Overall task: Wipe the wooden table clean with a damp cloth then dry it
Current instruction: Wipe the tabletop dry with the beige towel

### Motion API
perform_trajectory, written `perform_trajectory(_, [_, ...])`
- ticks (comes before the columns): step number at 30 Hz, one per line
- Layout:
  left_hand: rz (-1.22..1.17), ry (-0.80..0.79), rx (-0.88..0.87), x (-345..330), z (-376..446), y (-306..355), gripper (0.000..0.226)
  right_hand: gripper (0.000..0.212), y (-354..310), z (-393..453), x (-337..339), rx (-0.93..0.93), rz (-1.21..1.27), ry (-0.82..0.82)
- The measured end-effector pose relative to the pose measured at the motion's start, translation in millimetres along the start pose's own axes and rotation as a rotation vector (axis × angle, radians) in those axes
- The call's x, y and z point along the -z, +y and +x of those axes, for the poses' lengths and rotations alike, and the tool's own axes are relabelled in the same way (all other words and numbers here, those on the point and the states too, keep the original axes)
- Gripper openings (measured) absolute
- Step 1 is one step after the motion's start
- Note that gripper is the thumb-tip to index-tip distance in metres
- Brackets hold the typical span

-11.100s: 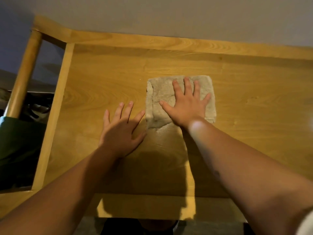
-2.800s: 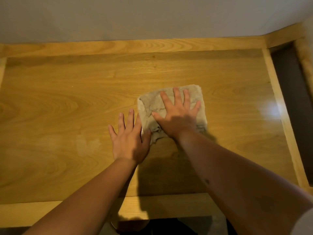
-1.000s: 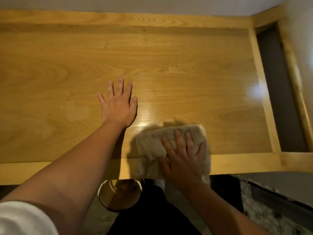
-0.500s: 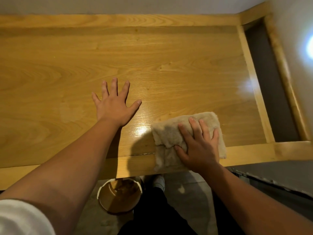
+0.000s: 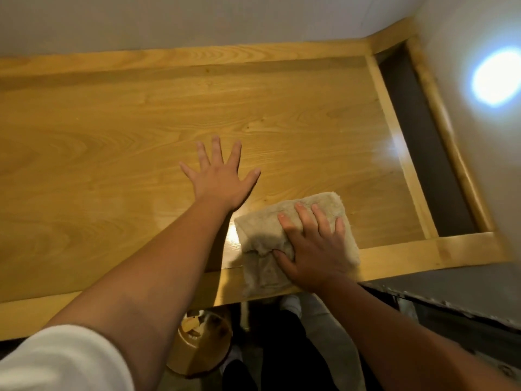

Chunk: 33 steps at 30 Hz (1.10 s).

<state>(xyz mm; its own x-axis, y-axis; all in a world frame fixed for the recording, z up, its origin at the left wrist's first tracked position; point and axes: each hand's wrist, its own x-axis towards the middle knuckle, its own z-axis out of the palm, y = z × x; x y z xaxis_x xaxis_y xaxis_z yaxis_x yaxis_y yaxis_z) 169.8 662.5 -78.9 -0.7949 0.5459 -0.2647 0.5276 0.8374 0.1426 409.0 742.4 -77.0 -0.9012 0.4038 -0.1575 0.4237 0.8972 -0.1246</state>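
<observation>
The wooden table (image 5: 112, 142) fills most of the head view, its grain glossy with a wet sheen beside the cloth. A beige folded cloth (image 5: 262, 232) lies at the near edge, right of centre, its lower part draped over the raised front rim. My right hand (image 5: 313, 249) presses down on the cloth, fingers spread over it and thumb pinching a fold. My left hand (image 5: 220, 179) rests flat on the bare wood just left of and beyond the cloth, fingers apart, holding nothing.
A raised wooden rim (image 5: 197, 53) borders the table against the grey wall. A dark gap (image 5: 423, 142) runs along the right side inside the frame. Below the near edge stands a round wooden stool (image 5: 197, 342) by my legs. A light glare (image 5: 496, 77) shows on the right wall.
My right hand has slid the cloth from the near rim to the right and slightly farther onto the tabletop. My left hand stays flat in about the same place.
</observation>
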Motion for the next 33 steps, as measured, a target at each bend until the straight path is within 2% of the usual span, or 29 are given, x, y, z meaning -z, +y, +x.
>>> perform_trajectory(8, [0.050,0.052,0.028,-9,3,1,0.088,0.083,2,1,-4,0.008,0.057,0.064])
perform_trajectory(18, [0.056,0.032,0.032,-4,1,1,0.083,0.088,3,22,-2,-0.074,0.104,0.033])
perform_trajectory(27, [0.057,0.021,0.045,-6,3,-2,0.081,0.088,14,104,13,-0.139,0.109,0.028])
perform_trajectory(33, [0.016,0.014,0.047,-6,4,-2,0.082,0.083,20,176,22,-0.116,0.126,0.022])
